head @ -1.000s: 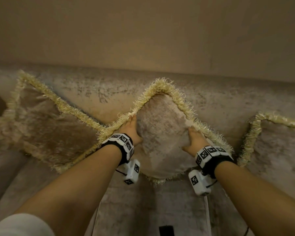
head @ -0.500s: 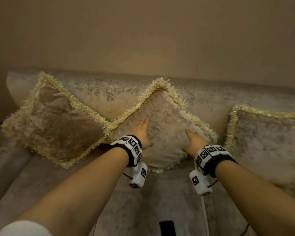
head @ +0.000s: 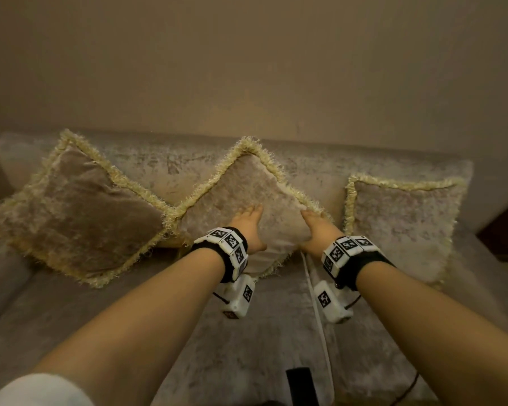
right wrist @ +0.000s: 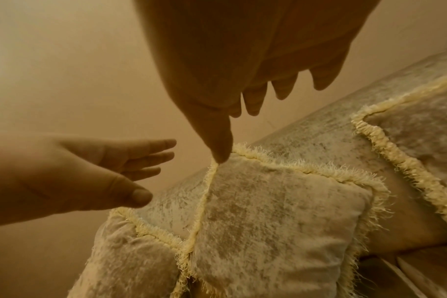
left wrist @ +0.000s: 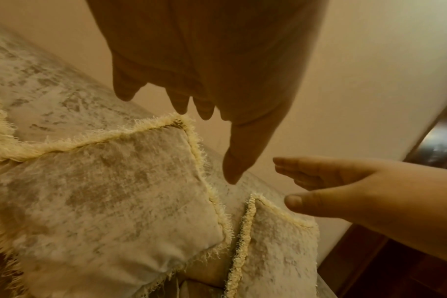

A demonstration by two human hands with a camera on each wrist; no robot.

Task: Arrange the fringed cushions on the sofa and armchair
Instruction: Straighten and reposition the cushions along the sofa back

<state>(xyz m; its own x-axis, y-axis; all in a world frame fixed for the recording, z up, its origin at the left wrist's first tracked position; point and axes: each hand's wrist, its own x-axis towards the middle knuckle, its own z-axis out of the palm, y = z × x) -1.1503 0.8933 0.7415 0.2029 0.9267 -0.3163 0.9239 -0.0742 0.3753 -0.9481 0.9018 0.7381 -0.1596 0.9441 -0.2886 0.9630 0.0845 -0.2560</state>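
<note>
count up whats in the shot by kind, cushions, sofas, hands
fringed cushions: 3, the left cushion, the middle cushion and the right cushion
sofa: 1, the sofa they lean on
hands: 2, the left hand and the right hand, both open
total: 6

Three beige crushed-velvet cushions with pale gold fringe lean against the sofa (head: 311, 171) backrest. The left cushion (head: 79, 212) and middle cushion (head: 247, 194) stand on a corner, diamond-wise, fringes touching — the right cushion (head: 399, 224) sits square, just beside the middle one.
</note>
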